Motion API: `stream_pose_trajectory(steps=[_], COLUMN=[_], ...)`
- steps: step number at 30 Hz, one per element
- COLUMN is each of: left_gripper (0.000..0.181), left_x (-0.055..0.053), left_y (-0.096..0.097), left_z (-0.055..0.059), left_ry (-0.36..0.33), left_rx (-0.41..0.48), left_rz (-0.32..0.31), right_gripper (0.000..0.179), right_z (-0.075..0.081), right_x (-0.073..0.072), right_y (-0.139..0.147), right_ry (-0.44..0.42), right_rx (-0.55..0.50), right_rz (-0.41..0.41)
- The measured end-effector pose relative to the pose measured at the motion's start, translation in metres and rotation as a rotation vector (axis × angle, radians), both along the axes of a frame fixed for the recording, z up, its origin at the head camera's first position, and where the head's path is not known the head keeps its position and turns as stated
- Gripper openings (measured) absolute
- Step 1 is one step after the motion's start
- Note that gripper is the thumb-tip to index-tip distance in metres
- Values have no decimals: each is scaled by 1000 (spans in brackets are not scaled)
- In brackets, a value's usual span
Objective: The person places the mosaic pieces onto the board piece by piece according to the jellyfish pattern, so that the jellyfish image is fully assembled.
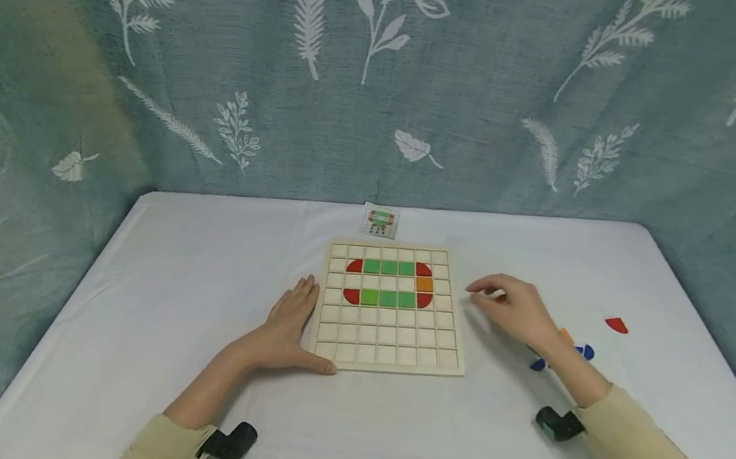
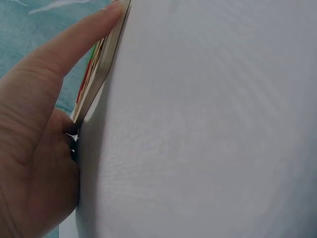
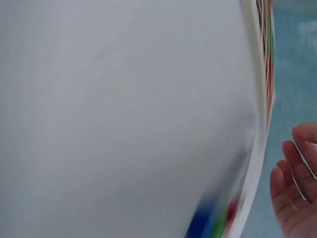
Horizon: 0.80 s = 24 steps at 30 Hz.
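A wooden grid board [image 1: 368, 334] lies on the table, inset with rounded red corner pieces [image 1: 351, 296], two rows of green squares [image 1: 389, 267] and one orange square [image 1: 424, 284]. My left hand [image 1: 284, 335] rests at its lower left corner, fingers straight along the left side and thumb by the near edge. In the left wrist view the thumb touches the board's edge. To the right of the board, my right hand [image 1: 514, 307] hovers with loosely bent fingers. Nothing shows between those fingers [image 3: 292, 163] in the right wrist view.
A small picture card [image 1: 380, 220] lies behind the board. Loose blue [image 1: 537, 364] and orange pieces lie partly hidden under the right forearm, with a red piece [image 1: 617, 324] farther right. A patterned curtain [image 1: 384, 107] hangs behind the white-covered table [image 1: 224, 265].
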<state>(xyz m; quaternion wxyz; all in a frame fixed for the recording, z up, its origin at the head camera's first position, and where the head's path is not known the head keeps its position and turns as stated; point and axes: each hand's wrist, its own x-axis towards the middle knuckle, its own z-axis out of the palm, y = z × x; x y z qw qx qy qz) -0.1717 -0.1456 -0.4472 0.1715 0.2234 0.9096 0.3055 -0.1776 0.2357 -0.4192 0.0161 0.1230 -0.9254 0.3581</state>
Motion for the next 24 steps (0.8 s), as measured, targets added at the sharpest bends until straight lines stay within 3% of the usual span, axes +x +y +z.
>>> stream_pose_trajectory(steps=[3,6,12,24], left_gripper=[136,136,136,135], left_x=[1,0,0,0], left_y=[-1,0,1,2], left_z=[0,-2,-3,-3], left_ry=[11,18,22,29], left_rx=[3,12,20,24], left_rz=[6,3,-2,-10], right_gripper=[20,24,33,23], right_z=[4,10,12,-2], right_x=[7,17,37,46], right_y=[41,74,104,96], right_ry=[-36,-132,-262,-100], right_rx=[68,140,219,164], right_rz=[-89,-156,-188,-155])
